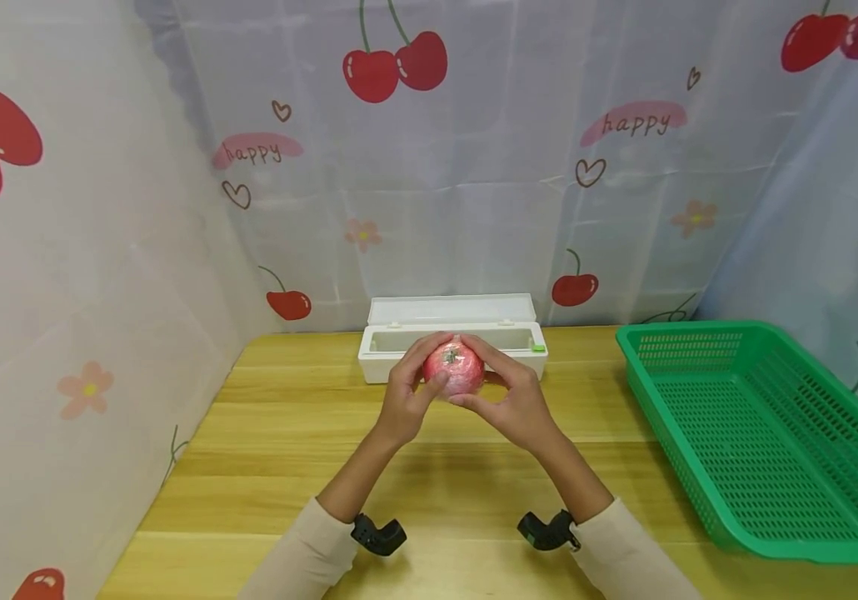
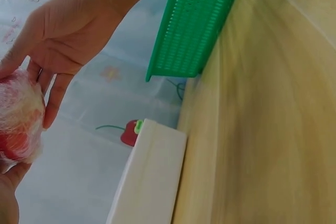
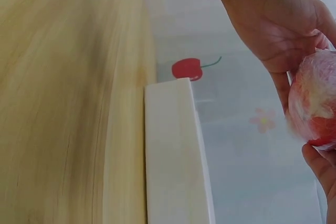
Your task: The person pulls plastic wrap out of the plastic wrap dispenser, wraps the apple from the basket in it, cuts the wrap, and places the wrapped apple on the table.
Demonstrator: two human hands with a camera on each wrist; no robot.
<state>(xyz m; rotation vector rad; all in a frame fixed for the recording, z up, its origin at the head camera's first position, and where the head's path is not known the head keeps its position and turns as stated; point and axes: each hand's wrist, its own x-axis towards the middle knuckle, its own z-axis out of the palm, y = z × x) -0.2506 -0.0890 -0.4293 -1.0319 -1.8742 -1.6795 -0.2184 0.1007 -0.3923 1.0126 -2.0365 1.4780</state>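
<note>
Both hands hold a round red fruit wrapped in clear cling film [image 1: 455,367], raised above the table. My left hand [image 1: 408,400] grips its left side, the thumb on the near face and the fingers round the far side. From the other side my right hand [image 1: 513,405] holds it, thumb low in front and fingers over the top right. In the left wrist view the wrinkled film on the fruit [image 2: 20,116] shows closely, with the right hand [image 2: 73,30] behind it. The right wrist view shows the fruit [image 3: 317,98] and the left hand [image 3: 278,24].
Behind the hands, a long white box [image 1: 380,367] stands with its lid [image 1: 451,309] raised and a green tab [image 1: 538,347] at its right end. A green plastic basket [image 1: 687,467] sits at the right on the wooden table [image 1: 286,442]. A cherry-patterned curtain [image 1: 474,150] encloses the table.
</note>
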